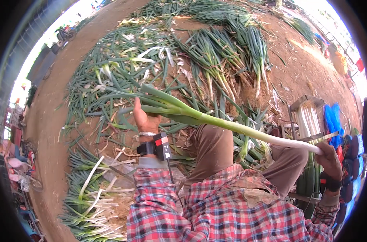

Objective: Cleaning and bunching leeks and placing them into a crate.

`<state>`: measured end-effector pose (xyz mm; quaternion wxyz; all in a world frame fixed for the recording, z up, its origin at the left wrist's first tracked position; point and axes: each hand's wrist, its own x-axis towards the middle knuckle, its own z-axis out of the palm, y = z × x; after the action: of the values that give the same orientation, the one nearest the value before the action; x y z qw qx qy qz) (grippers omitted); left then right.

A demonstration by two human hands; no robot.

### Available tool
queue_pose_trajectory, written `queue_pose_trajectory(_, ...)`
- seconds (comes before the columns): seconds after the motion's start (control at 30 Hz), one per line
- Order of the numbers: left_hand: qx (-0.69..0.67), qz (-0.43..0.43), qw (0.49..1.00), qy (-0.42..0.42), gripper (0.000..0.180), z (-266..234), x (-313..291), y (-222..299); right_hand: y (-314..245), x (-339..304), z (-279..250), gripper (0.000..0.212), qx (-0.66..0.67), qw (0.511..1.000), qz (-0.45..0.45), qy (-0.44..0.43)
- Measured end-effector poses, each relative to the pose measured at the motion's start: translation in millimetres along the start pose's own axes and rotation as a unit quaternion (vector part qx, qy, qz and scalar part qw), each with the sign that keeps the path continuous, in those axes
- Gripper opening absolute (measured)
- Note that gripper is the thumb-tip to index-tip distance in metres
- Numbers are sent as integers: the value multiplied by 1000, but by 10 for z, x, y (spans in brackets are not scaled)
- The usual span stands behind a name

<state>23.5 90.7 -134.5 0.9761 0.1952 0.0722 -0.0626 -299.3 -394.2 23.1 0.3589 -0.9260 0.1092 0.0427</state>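
Observation:
A long green onion (236, 128) stretches across in front of me, its leaves to the left and its white end to the right. My right hand (329, 160) is closed around the white end. At the leafy end, my left hand (147, 120) has its thumb raised, with the leaves lying across it; its other fingers are mostly hidden behind them. Upright white stalks (307, 119) stand in a metal frame (306, 101) close to my right hand. Below the frame, green leaves (308, 181) hang down.
Cut leaves (99, 86) cover the ground ahead and to the left. Root-ended green onion bundles (228, 60) lie farther out. Another pile of green onions (90, 209) is beside me at lower left. Blue netting (333, 121) and blue packages (353, 161) are at far right.

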Motion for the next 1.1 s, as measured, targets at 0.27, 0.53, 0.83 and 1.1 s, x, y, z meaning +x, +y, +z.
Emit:
queue_pose_trajectory(0.27, 18, 68, 997, -20, 47, -300, 224, 173, 459, -498, -176, 24, -126, 986, 50, 102)
queue_pose_trajectory(0.53, -16, -101, 982, 161, 57, -840, -286, -1078, 303, -676, -515, 27, -38, 969, 217, 109)
queue_pose_trajectory(0.83, -167, 0, 976, -136, 71, -404, 54, -1170, 238, -875, -772, 27, -164, 962, 176, 131)
queue_pose_trajectory(1.1, 75, 186, 967, -158, 52, 382, -337, 1557, 508, 113, -352, 46, 81, 987, 95, -98)
